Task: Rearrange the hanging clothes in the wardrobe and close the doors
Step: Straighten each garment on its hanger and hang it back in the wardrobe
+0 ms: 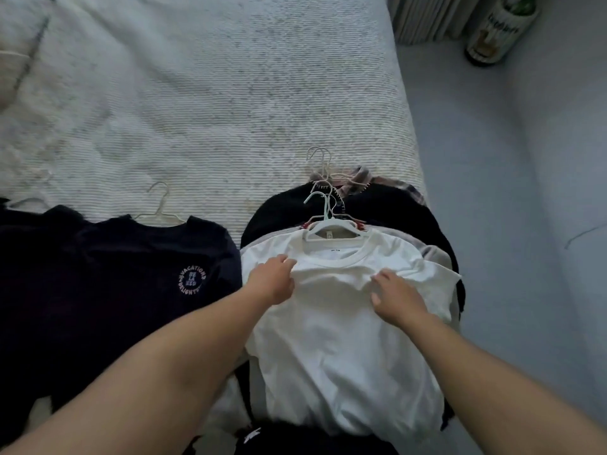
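- Clothes on hangers are laid out on a wide bed under a white ribbed woven bedspread [203,103]; no wardrobe or doors are seen, so rehanging and door closing are judged not yet done.
- Spread flat on the left is a dark navy T-shirt with a round printed chest logo [108,277], its thin white wire hanger [157,205] poking from the collar.
- At the right edge lies a stack of about 3 or 4 garments, topped by a white cotton T-shirt on a white plastic hanger [341,310].
- The left hand [274,279] is curled at the shirt's shoulder and appears to pinch the fabric; the right hand [395,298] is pressed on the chest, fingers spread and relaxed.
- For a clean lift, the hanger neck is best taken with the cloth, so the shirt is kept from sliding off.
- Left fingertips are tucked out of sight; lower garments are mostly covered; the bundled hanger hooks [323,178] cannot be counted with certainty.
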